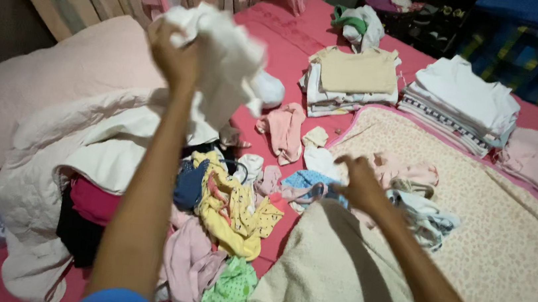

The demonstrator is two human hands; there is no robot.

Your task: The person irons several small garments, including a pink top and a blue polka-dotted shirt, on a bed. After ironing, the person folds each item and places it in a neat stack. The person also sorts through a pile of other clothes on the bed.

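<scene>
White garment (225, 60) is held aloft in the left hand (173, 58), bunched in a closed grip, above the far edge of the loose clothing pile (223, 206). Its fabric hangs down and to the right of the fist, so its long axis runs from the grip down toward the pile. The left hand is the one in contact; the right hand (357, 183) is well apart from the garment, lower and to the right of the pile. The right hand's fingers are curled over small pale items at the pile's right edge; whether they clamp anything cannot be told.

Relative to the pile: a cream towel (335, 278) lies on its near right side, under the right forearm. A patterned blanket (492, 241) spreads further right. Two folded stacks, one topped beige (354, 73) and one topped white (461, 98), sit beyond the pile. A pink pillow (35, 93) lies to its left. All rest on the red bed (286, 46).
</scene>
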